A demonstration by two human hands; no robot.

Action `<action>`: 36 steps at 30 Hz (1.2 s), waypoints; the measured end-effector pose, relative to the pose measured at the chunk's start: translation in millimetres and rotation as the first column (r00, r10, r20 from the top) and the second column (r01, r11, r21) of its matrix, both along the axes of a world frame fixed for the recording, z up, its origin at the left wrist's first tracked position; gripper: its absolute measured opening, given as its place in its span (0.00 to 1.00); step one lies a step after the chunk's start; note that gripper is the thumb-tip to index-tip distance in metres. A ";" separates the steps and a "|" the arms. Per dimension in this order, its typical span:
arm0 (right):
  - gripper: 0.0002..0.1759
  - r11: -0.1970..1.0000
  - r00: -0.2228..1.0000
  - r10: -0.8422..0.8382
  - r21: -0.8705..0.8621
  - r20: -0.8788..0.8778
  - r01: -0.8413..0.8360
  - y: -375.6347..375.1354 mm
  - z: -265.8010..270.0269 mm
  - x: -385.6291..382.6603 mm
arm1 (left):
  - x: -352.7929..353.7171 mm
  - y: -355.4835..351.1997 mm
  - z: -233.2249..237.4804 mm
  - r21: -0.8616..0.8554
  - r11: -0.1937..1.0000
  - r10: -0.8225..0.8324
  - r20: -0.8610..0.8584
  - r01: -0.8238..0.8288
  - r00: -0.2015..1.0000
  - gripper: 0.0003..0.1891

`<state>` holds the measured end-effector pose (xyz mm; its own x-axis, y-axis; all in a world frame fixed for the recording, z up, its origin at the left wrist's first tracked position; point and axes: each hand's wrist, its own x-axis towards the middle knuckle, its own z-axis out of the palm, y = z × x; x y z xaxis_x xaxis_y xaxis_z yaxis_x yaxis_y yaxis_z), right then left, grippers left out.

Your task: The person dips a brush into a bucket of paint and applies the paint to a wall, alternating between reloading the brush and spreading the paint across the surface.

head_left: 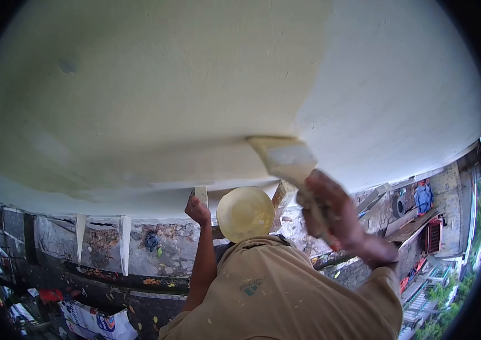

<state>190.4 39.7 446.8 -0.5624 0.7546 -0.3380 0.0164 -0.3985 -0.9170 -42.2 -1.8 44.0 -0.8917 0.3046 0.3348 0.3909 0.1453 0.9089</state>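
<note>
A wide paintbrush (286,157) with cream paint on its bristles is in my right hand (337,212), the fingers closed round its handle; both are smeared by motion. The bristle edge meets the wall (195,73), which is cream on the left and paler, whitish on the right. My left hand (197,212) is closed on a pale wooden upright (201,195). A second upright (281,199) stands to the right. Between them, close to my chest, is a round paint container (246,212) coated in cream paint.
Pale narrow supports (125,243) stand at lower left below the wall's edge. Far below are a printed white sack (101,320) and rough stony ground with fallen leaves. At right lie a tyre (398,206), a blue cloth bundle (423,197) and planks (413,224).
</note>
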 end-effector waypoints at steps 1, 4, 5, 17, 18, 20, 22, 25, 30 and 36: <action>0.14 0.996 0.996 0.059 0.066 -0.065 -0.054 2.4 17.9 9.0 | -1.1 -0.7 -4.5 -0.002 1.000 0.005 -0.015 -0.005 1.000 0.28; 0.13 0.957 0.989 -0.044 0.279 -0.139 0.082 -12.7 63.7 10.8 | 1.6 -1.4 3.6 0.030 0.999 -0.016 0.016 0.016 1.000 0.27; 0.13 0.906 0.956 -0.077 0.380 -0.284 0.186 -13.5 63.8 12.0 | 2.6 -1.7 4.3 0.052 0.998 -0.040 0.077 0.036 0.996 0.26; 0.12 0.996 0.989 -0.064 0.048 -0.135 0.071 -25.7 -100.5 -1.7 | -0.7 -1.4 -4.0 0.008 1.000 -0.006 0.088 0.005 0.996 0.26; 0.12 0.998 0.991 -0.030 -0.060 -0.131 0.022 -28.2 -90.8 4.5 | -1.2 0.1 0.5 0.013 1.000 -0.005 0.079 0.004 0.997 0.26; 0.13 0.988 1.000 0.018 -0.152 0.007 -0.017 -20.9 -61.4 10.1 | 1.9 -2.0 7.2 0.013 1.000 -0.009 0.069 0.008 0.998 0.26; 0.14 0.995 0.993 0.069 -0.074 0.094 -0.062 -4.5 -39.5 14.5 | 0.3 -1.3 2.8 -0.005 1.000 -0.009 0.078 0.010 0.997 0.26; 0.15 1.000 0.999 -0.010 -0.025 0.044 0.011 16.3 33.8 7.9 | 2.2 -4.5 -3.2 0.032 0.999 -0.023 0.067 0.021 0.997 0.26; 0.14 0.936 0.974 -0.035 0.335 -0.224 0.110 3.6 85.4 16.6 | 2.2 -5.4 -6.6 -0.012 1.000 -0.019 0.073 0.020 0.997 0.25; 0.10 0.812 0.956 -0.035 0.550 -0.293 0.198 5.7 27.7 4.8 | 2.3 -3.0 7.4 -0.018 1.000 -0.008 0.036 0.009 0.999 0.25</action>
<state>195.2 45.3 474.4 -0.4617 0.8292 0.3151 -0.2637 0.2108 -0.9413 -39.9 -4.8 51.4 -0.9003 0.3183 0.2969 0.3594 0.1588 0.9196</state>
